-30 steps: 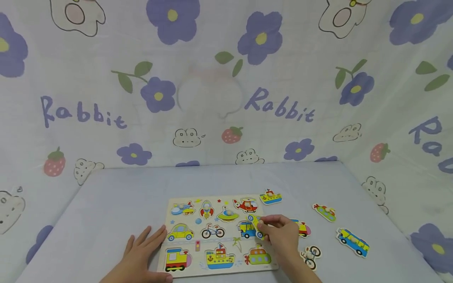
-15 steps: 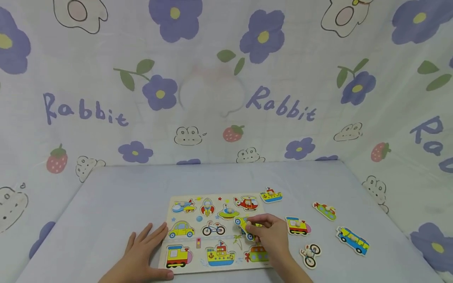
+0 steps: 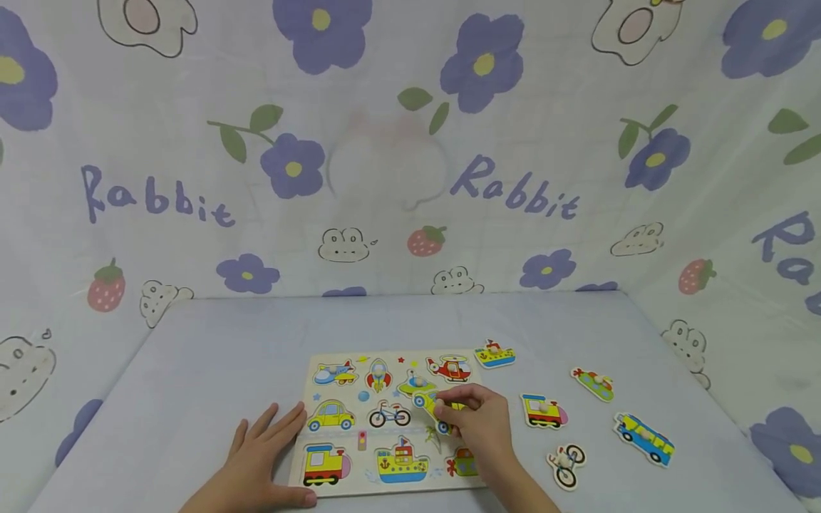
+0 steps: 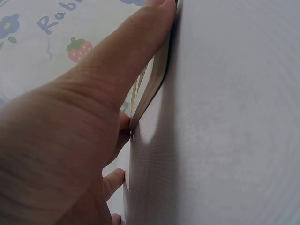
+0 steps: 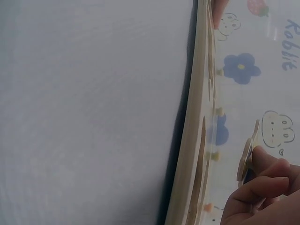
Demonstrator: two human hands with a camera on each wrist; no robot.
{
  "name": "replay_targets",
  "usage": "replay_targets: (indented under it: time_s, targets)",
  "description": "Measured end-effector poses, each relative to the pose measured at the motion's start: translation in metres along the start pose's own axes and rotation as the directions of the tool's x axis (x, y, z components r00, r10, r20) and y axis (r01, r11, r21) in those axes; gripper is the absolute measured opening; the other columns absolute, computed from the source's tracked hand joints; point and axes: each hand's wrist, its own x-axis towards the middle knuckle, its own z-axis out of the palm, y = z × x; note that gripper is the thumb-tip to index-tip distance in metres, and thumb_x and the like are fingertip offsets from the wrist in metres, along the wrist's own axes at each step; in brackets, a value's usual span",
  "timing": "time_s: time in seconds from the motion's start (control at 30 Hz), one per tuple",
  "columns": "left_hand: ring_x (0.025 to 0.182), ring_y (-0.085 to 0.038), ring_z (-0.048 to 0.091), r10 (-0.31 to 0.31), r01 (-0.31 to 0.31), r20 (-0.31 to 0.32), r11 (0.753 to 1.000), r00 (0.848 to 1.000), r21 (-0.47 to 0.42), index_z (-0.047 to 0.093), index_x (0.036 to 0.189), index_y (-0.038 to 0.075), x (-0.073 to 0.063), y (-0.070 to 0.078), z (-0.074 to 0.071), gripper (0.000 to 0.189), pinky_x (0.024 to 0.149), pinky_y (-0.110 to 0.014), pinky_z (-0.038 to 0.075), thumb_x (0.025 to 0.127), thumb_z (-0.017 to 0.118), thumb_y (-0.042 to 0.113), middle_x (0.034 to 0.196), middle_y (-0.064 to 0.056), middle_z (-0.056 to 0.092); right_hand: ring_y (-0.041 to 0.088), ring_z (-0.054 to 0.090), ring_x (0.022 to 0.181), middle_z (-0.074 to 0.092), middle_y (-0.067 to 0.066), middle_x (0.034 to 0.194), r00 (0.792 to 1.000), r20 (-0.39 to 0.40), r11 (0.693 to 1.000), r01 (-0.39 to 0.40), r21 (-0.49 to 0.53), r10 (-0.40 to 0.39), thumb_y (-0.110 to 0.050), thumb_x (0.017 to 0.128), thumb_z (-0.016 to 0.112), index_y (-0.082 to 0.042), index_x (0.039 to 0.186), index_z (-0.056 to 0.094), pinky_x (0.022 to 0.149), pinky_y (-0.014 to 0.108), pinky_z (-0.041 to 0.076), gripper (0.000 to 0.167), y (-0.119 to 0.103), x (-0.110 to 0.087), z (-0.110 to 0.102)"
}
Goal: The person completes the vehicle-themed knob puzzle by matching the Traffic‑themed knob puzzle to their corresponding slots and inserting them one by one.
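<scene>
My right hand [image 3: 484,424] pinches a yellow car puzzle piece [image 3: 425,405] by its knob, tilted over the right middle of a wooden peg puzzle board [image 3: 359,459]. In the right wrist view the car piece [image 5: 243,161] appears edge-on, held above the board by thumb and fingers. My left hand [image 3: 253,456] rests at the board's left edge with spread, straight fingers; in the left wrist view its thumb lies along the board's rim [image 4: 152,89]. Knobbed plane [image 3: 335,373], rocket [image 3: 378,375], saucer and helicopter [image 3: 450,368] pieces sit in the top row. A printed car recess [image 3: 331,416] shows at left.
Right of the board lie loose pieces: a ship [image 3: 494,355] by the top corner, a submarine [image 3: 593,384], a train [image 3: 544,411], a bus [image 3: 644,439] and a bicycle [image 3: 566,467]. A patterned cloth [image 3: 385,178] hangs behind the table.
My right hand has carried the car piece leftward across the board from over the bus picture, uncovering the loose train. My left hand has stayed at the board's edge.
</scene>
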Motion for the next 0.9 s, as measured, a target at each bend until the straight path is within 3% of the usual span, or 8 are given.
replay_targets:
  time_s: [0.37, 0.7, 0.9]
  targets:
    - [0.147, -0.036, 0.005, -0.003, 0.003, 0.005, 1.000, 1.000, -0.004, 0.038, 0.153, 0.018, -0.002, 0.002, -0.002, 0.125, 0.107, -0.069, -0.009, 0.051, 0.080, 0.075, 0.158, 0.003, 0.030, 0.015, 0.059, 0.063, 0.073, 0.007, 0.091, 0.995, 0.094, 1.000, 0.027, 0.000, -0.027, -0.003, 0.078, 0.083, -0.004, 0.093, 0.071, 0.048, 0.021, 0.045, 0.020, -0.006, 0.002, 0.010]
    - [0.147, -0.035, 0.006, 0.017, -0.017, -0.022, 1.000, 1.000, 0.005, 0.038, 0.153, 0.019, -0.002, 0.000, 0.002, 0.126, 0.108, -0.069, -0.008, 0.049, 0.078, 0.078, 0.158, 0.005, 0.029, 0.012, 0.046, 0.050, 0.073, 0.007, 0.090, 0.965, 0.243, 0.994, 0.108, -0.013, -0.101, -0.001, 0.076, 0.083, -0.003, 0.092, 0.070, 0.046, 0.020, 0.041, 0.020, -0.015, 0.006, 0.034]
    - [0.147, -0.034, 0.004, 0.006, -0.006, -0.015, 1.000, 1.000, -0.008, 0.037, 0.153, 0.019, -0.003, 0.001, 0.000, 0.127, 0.108, -0.067, -0.010, 0.049, 0.080, 0.076, 0.159, 0.006, 0.028, 0.015, 0.058, 0.064, 0.073, 0.004, 0.087, 0.956, 0.279, 0.990, 0.117, -0.083, -0.090, -0.004, 0.077, 0.083, -0.006, 0.090, 0.070, 0.050, 0.024, 0.045, 0.019, -0.017, 0.009, 0.051]
